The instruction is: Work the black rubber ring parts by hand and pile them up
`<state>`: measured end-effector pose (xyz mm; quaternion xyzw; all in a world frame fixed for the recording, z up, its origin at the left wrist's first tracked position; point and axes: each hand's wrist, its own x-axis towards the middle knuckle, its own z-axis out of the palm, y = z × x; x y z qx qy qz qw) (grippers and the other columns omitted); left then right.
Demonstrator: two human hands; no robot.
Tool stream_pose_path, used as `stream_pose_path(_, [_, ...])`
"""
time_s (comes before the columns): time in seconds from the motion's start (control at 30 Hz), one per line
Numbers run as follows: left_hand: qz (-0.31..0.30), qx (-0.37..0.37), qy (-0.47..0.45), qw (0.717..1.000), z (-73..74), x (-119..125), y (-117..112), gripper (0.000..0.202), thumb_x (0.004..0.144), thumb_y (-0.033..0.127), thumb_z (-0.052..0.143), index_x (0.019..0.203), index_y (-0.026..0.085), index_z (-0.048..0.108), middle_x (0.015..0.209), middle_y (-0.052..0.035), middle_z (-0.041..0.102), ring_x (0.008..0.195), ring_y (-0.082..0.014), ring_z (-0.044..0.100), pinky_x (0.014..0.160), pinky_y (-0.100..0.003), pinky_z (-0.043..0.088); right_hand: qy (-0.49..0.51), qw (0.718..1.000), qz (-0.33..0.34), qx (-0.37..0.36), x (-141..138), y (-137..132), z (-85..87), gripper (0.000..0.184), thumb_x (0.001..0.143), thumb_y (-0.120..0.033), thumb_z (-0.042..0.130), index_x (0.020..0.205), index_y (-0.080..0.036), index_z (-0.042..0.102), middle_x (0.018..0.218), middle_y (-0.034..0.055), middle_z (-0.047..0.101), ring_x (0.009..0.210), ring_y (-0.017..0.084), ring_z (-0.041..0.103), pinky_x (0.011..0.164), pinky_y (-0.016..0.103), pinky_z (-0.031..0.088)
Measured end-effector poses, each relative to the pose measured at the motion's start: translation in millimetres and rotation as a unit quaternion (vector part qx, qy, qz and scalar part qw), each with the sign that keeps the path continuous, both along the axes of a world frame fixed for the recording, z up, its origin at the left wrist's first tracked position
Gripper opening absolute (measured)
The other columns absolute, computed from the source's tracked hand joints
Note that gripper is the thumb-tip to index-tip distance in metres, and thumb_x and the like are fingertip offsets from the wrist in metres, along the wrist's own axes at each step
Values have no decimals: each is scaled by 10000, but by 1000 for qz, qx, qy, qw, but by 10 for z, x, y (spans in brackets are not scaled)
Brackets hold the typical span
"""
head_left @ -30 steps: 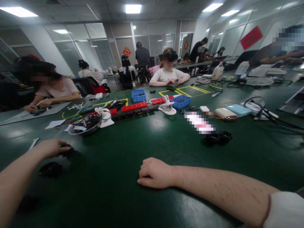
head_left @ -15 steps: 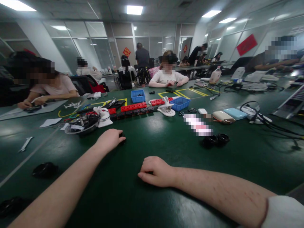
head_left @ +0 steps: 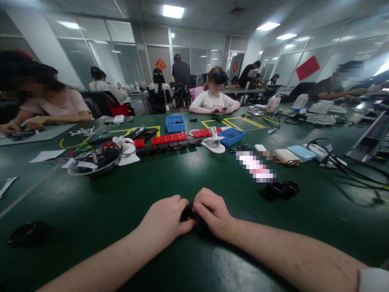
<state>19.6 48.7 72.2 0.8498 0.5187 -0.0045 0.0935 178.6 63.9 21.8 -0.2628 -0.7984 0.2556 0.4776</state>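
My left hand (head_left: 165, 215) is closed around a small black round part (head_left: 186, 213), its thumb below and fingers above, close over the green table. Most of that part is covered by the fingers. My right hand (head_left: 214, 213) has its fingers curled and pressed together against the right side of the same spot; whatever is in them is hidden. Two black ring-shaped parts (head_left: 275, 189) lie side by side to the right, beyond my right forearm. Another black ring-shaped part (head_left: 28, 234) sits at the far left.
A row of red and black sockets (head_left: 169, 138) runs across the table, with a white clip stand (head_left: 213, 142) and a blue basket (head_left: 232, 138) beside it. A clear bowl of cables (head_left: 94, 164) stands left, a phone (head_left: 255, 166) right. Co-workers sit around the table.
My left hand has come right and nearer with the black part, meeting my right hand. My right hand has shifted slightly right and its fingers now point at the part. The view has tilted slightly.
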Motion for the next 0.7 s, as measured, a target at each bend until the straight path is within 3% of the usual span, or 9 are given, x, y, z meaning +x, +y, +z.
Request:
stream_pose_path(0.17, [-31,-7,-32,999,-95,-7,-134,329,760,421,587,934,143,616,814,-67,634,728,-234,609,658,-353,492,-2,998,-3,-64,-30,1,-34,165,872,-241,419,815,-164,553,756,34,554,723,138,514,680,283,422])
stream_pose_path(0.3, [-77,18,-82,994,-210,-55,-141,334,745,408,599,943,139,602,860,-79,641,774,-246,597,689,-384,491,-16,994,14,-107,-78,-18,-67,168,866,-262,434,812,-171,564,761,23,566,733,138,524,697,282,422])
stream_pose_path(0.5, [-86,0,-195,977,-388,-69,-107,280,701,353,653,874,147,576,849,-56,639,792,-232,584,726,-368,469,-6,982,4,-189,-116,1,-130,195,890,-287,392,848,-170,543,777,19,559,732,131,526,669,261,432])
stream_pose_path(0.57, [-82,-27,-234,968,-442,-66,-78,309,675,392,684,854,165,576,836,-40,637,782,-227,584,726,-358,462,-3,977,6,-213,-121,17,-145,210,897,-300,377,869,-166,536,771,18,552,708,128,520,638,254,433])
stream_pose_path(0.7, [-77,-57,-310,946,-512,-78,-21,574,558,604,704,915,176,566,885,-40,634,806,-237,576,774,-374,448,-1,971,23,-236,-114,45,-143,227,891,-335,390,864,-169,542,795,23,551,750,139,518,680,271,432])
